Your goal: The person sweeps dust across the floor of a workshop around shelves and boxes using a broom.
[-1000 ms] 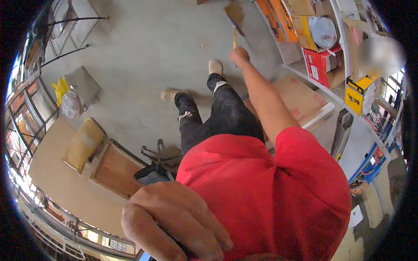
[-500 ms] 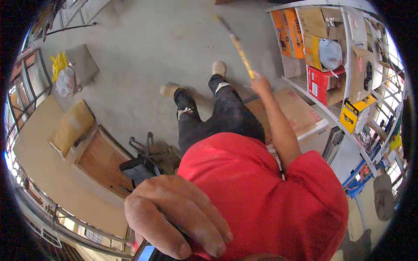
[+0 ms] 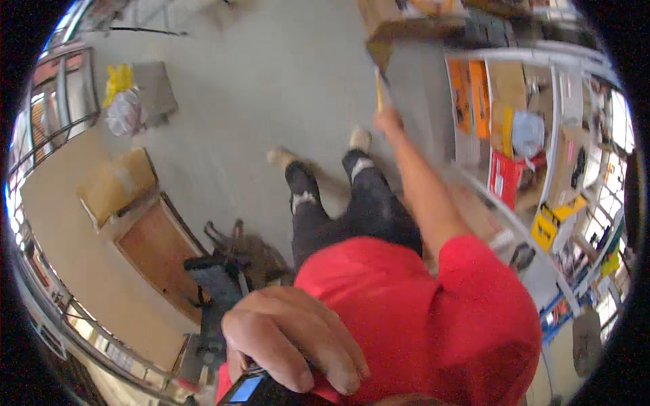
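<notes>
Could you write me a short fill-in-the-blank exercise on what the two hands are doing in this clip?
1. The left hand grips a dark device with a small ____ screen.
2. The right hand is raised toward the shelves, holding a thin ____ stick.
3. The person wears a ____ shirt.
4. A yellow bag lies on the ____.

Missing words: blue; yellow; red; floor

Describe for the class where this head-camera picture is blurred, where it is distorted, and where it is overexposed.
Head view: the raised right hand and its yellow-handled tool are smeared by motion; the shelf rack and its straight edges bow toward the black circular rim; the windows at the right edge are overexposed; the left hand, gripping a dark device, looms large and soft.
</notes>
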`<action>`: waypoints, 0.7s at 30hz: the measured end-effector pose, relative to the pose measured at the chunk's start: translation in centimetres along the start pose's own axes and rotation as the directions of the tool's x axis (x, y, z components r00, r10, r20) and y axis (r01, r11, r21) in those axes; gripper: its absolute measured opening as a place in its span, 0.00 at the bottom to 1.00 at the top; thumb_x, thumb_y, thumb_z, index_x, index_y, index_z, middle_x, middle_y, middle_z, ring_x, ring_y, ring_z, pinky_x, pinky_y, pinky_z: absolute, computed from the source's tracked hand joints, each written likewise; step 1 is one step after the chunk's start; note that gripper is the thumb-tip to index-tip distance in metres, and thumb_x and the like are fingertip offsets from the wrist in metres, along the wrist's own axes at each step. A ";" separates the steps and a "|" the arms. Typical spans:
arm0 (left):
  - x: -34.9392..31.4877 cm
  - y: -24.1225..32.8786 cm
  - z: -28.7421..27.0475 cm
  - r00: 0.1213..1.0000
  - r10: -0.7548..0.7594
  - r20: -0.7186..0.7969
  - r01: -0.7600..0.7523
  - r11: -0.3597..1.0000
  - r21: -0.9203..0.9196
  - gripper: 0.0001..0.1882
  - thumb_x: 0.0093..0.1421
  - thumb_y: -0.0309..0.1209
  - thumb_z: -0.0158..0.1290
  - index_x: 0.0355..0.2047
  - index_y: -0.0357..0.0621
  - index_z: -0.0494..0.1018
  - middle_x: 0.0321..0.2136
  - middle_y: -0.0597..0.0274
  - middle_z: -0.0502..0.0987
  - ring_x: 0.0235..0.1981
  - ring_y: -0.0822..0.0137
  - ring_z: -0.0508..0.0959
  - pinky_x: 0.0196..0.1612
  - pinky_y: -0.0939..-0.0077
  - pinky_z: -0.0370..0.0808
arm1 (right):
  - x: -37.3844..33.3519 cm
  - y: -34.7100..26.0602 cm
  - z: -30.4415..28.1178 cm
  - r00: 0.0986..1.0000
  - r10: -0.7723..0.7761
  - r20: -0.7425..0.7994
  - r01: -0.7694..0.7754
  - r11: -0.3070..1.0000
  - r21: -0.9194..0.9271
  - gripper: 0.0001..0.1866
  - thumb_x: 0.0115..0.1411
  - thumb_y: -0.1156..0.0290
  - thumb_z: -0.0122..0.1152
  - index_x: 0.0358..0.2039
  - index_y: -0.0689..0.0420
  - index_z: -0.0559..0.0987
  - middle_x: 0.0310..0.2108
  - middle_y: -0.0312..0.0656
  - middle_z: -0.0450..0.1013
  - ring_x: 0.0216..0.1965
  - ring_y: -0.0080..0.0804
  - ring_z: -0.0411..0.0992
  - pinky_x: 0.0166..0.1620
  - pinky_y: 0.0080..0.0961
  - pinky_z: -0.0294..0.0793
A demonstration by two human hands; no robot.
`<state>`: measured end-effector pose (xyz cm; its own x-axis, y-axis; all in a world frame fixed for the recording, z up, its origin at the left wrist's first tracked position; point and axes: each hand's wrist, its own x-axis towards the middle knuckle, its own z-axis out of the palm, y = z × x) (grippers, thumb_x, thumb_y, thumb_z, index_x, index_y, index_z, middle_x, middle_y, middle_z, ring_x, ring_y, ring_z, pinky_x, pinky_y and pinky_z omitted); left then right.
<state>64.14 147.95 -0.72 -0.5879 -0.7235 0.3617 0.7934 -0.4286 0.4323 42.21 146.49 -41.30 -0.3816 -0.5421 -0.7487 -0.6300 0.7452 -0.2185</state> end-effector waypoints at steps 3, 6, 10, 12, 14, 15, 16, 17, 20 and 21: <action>-0.1 0.5 0.8 0.991 0.102 -0.092 -0.106 0.994 -0.036 0.18 0.56 0.39 0.45 0.33 0.31 0.64 0.27 0.32 0.69 0.27 0.43 0.73 0.30 0.53 0.72 | -3.3 0.7 2.8 0.999 -0.032 -0.013 0.032 0.999 -0.040 0.16 0.46 0.65 0.51 0.35 0.59 0.73 0.34 0.50 0.71 0.38 0.46 0.70 0.39 0.36 0.68; -0.9 1.9 1.2 0.983 0.185 0.018 -0.185 0.983 -0.016 0.22 0.53 0.41 0.47 0.35 0.30 0.63 0.26 0.33 0.69 0.26 0.44 0.72 0.30 0.54 0.71 | -3.9 1.8 3.0 0.992 -0.112 0.050 0.115 0.991 -0.073 0.18 0.43 0.66 0.53 0.37 0.56 0.73 0.34 0.52 0.71 0.37 0.45 0.70 0.40 0.35 0.68; -2.0 3.0 1.8 0.988 0.154 0.019 -0.155 0.987 0.050 0.26 0.49 0.43 0.51 0.37 0.29 0.63 0.27 0.33 0.69 0.26 0.45 0.72 0.29 0.56 0.71 | -3.6 3.4 -1.0 0.962 -0.273 -0.028 0.268 0.956 -0.124 0.20 0.45 0.67 0.49 0.42 0.53 0.72 0.31 0.51 0.72 0.33 0.45 0.70 0.35 0.36 0.68; -2.9 3.9 1.4 0.986 0.098 0.133 -0.105 0.994 0.044 0.18 0.59 0.39 0.40 0.39 0.34 0.61 0.28 0.33 0.70 0.29 0.41 0.74 0.29 0.51 0.73 | -3.0 1.2 -2.0 0.945 -0.319 -0.080 0.311 0.946 -0.094 0.18 0.46 0.67 0.47 0.40 0.54 0.72 0.30 0.51 0.72 0.33 0.46 0.70 0.34 0.37 0.68; -3.7 4.9 1.4 0.991 0.085 0.105 -0.091 0.994 0.058 0.17 0.59 0.39 0.39 0.37 0.35 0.62 0.29 0.33 0.70 0.29 0.42 0.74 0.29 0.52 0.74 | 0.1 -1.1 -1.9 0.960 -0.264 -0.091 0.247 0.954 -0.168 0.17 0.46 0.67 0.48 0.38 0.55 0.72 0.29 0.50 0.72 0.32 0.45 0.71 0.34 0.37 0.68; -4.3 5.3 1.8 0.992 0.118 0.041 -0.123 0.985 0.120 0.15 0.59 0.38 0.39 0.37 0.35 0.62 0.29 0.34 0.71 0.28 0.42 0.74 0.28 0.53 0.74 | 1.5 -2.8 -1.2 0.973 -0.198 -0.117 0.183 0.975 -0.124 0.16 0.47 0.66 0.48 0.37 0.56 0.72 0.28 0.50 0.72 0.32 0.45 0.71 0.34 0.38 0.68; -4.7 5.6 1.7 0.989 0.149 -0.014 -0.145 0.974 0.173 0.14 0.60 0.37 0.39 0.36 0.36 0.61 0.29 0.34 0.71 0.28 0.42 0.74 0.27 0.55 0.74 | 3.1 -4.2 -0.5 0.981 -0.119 -0.150 0.108 0.991 -0.076 0.15 0.47 0.66 0.48 0.36 0.56 0.72 0.27 0.49 0.72 0.32 0.45 0.71 0.34 0.38 0.68; -5.0 5.9 1.5 0.989 0.149 -0.022 -0.144 0.977 0.157 0.14 0.60 0.37 0.39 0.36 0.36 0.61 0.29 0.34 0.71 0.28 0.42 0.74 0.27 0.55 0.74 | 4.4 -5.0 0.4 0.957 -0.191 -0.218 0.158 0.974 -0.160 0.15 0.48 0.66 0.48 0.35 0.58 0.73 0.25 0.49 0.72 0.29 0.44 0.71 0.32 0.38 0.69; -6.1 6.8 0.7 0.978 0.207 -0.005 -0.206 0.977 0.057 0.23 0.53 0.41 0.48 0.37 0.30 0.63 0.32 0.31 0.68 0.31 0.43 0.72 0.33 0.52 0.71 | 7.9 -6.1 2.4 0.991 -0.039 -0.125 0.034 0.999 -0.041 0.14 0.49 0.66 0.49 0.30 0.63 0.74 0.20 0.48 0.72 0.22 0.41 0.72 0.27 0.36 0.70; -6.7 7.1 0.9 0.972 0.227 -0.053 -0.222 0.971 0.088 0.22 0.55 0.41 0.47 0.37 0.29 0.63 0.32 0.31 0.68 0.31 0.42 0.72 0.34 0.51 0.71 | 6.6 -7.8 3.3 0.996 -0.076 -0.046 0.072 0.994 -0.084 0.13 0.49 0.66 0.48 0.29 0.63 0.74 0.19 0.48 0.71 0.21 0.40 0.72 0.25 0.35 0.70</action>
<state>73.57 150.19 0.65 -0.3831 -0.8295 0.4063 0.8872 -0.2081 0.4117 46.83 138.41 -46.63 -0.3632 -0.6148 -0.7001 -0.7105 0.6688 -0.2188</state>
